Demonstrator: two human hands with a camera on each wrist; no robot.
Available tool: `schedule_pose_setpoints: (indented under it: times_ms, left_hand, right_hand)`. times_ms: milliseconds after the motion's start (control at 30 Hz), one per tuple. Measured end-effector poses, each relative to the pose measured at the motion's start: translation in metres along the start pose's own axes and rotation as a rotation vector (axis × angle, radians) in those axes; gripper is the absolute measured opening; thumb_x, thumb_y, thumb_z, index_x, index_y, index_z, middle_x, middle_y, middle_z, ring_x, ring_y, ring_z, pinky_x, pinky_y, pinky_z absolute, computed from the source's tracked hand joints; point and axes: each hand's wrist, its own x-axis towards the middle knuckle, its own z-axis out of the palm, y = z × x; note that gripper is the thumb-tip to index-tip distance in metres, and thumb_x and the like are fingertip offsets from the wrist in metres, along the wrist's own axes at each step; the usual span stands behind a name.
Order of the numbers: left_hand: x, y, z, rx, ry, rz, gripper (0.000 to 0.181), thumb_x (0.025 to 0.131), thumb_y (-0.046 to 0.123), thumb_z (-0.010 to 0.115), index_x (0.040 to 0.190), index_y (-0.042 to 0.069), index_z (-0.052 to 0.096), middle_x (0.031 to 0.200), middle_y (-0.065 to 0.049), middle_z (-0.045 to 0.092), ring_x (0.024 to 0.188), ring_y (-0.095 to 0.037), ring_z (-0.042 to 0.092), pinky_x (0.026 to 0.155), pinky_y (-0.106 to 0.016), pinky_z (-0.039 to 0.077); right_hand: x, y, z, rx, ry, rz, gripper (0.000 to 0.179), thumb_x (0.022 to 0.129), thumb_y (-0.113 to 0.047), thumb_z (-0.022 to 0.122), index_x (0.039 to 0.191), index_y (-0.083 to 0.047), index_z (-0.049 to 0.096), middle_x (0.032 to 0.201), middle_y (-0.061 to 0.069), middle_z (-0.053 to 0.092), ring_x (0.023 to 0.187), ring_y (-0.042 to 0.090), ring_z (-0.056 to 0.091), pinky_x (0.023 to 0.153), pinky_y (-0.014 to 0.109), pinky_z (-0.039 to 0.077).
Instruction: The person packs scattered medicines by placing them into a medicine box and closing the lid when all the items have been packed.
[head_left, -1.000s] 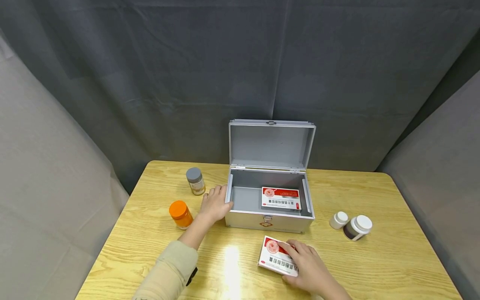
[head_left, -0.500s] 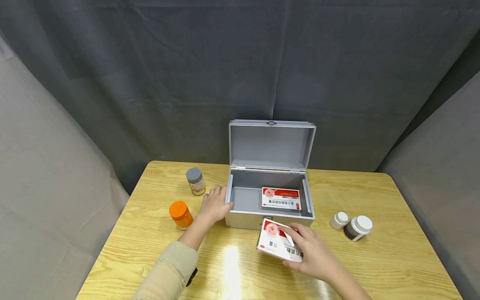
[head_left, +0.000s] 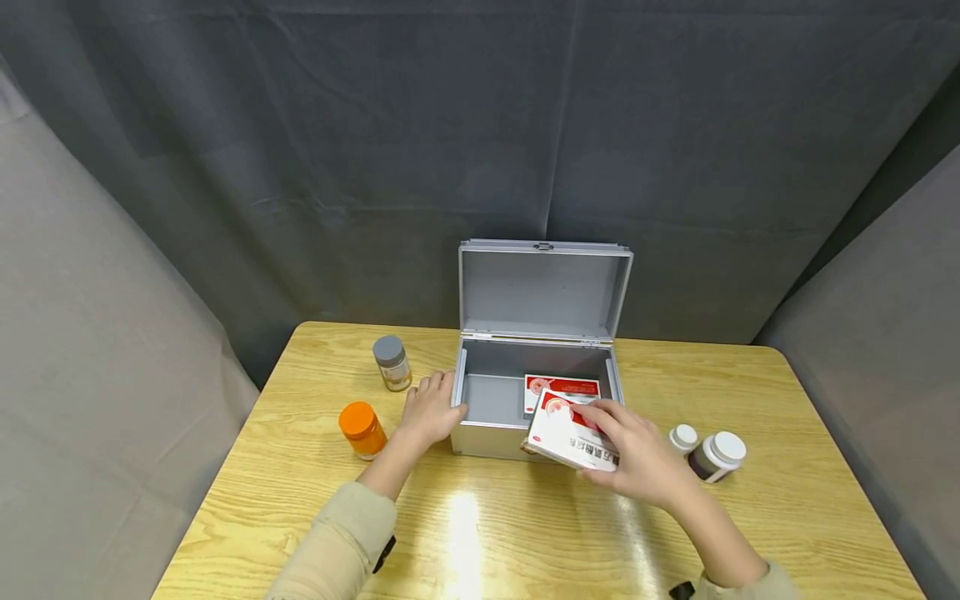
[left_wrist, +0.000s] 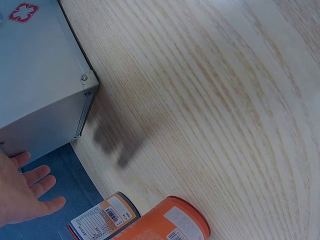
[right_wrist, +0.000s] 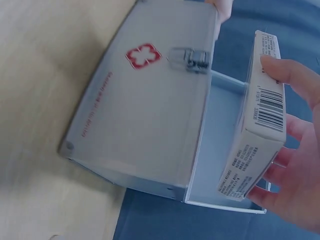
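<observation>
My right hand (head_left: 641, 457) grips a white and red medicine box (head_left: 566, 433), thumb on one side and fingers on the other. The medicine box is tilted above the front rim of a silver first-aid case (head_left: 491, 440), whose lid stands up. In the right wrist view, the barcode side of the medicine box (right_wrist: 267, 102) shows over the case opening. Inside the case lies a second medicine box (head_left: 558, 385), partly covered by the held one. My left hand (head_left: 430, 410) rests at the case's left side, thumb on the rim; in the left wrist view its fingers (left_wrist: 42, 186) look loosely extended.
Left of the case stand a grey-capped bottle (head_left: 392, 364) and an orange bottle (head_left: 362, 429) near my left forearm. On the right, a small white bottle (head_left: 682, 437) and a dark bottle with a white cap (head_left: 717, 457) stand side by side. A dark curtain (head_left: 360, 167) hangs behind the table.
My right hand has lifted the medicine box off the table and carried it forward to the case's front rim. The left hand has stayed at the case's left side.
</observation>
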Motion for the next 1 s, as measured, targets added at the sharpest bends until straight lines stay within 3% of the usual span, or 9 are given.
schedule_pose_setpoints:
  times_ms: [333,600,1000]
  left_hand:
    - [0.000,0.000,-0.001,0.001,0.000,0.001,0.066,0.086,0.039,0.051,0.141,0.008,0.031,0.138,-0.013,0.036,0.126,-0.032,0.033,0.102,-0.052,0.026]
    - [0.001,0.000,0.001,-0.002,-0.002,-0.004,0.066,0.086,0.038,0.051,0.141,0.009,0.030,0.139,-0.013,0.035,0.127,-0.032,0.032,0.102,-0.052,0.025]
    - [0.001,-0.002,0.000,0.001,-0.011,-0.007,0.065,0.087,0.038,0.051,0.141,0.008,0.030,0.139,-0.014,0.035,0.127,-0.032,0.031,0.102,-0.052,0.025]
  right_hand:
    - [0.027,0.017,-0.008,-0.008,-0.012,0.026,0.077,0.062,-0.030,0.080,0.130,-0.011,0.049,0.123,0.017,0.050,0.108,0.038,0.051,0.085,0.058,0.038]
    - [0.046,0.029,-0.005,-0.024,-0.045,0.026,0.079,0.062,-0.034,0.081,0.130,-0.009,0.049,0.123,0.017,0.050,0.109,0.039,0.049,0.091,0.057,0.036]
    - [0.075,0.043,0.005,-0.047,-0.129,0.015,0.080,0.062,-0.033,0.081,0.131,-0.009,0.048,0.120,0.016,0.051,0.102,0.034,0.052,0.086,0.053,0.041]
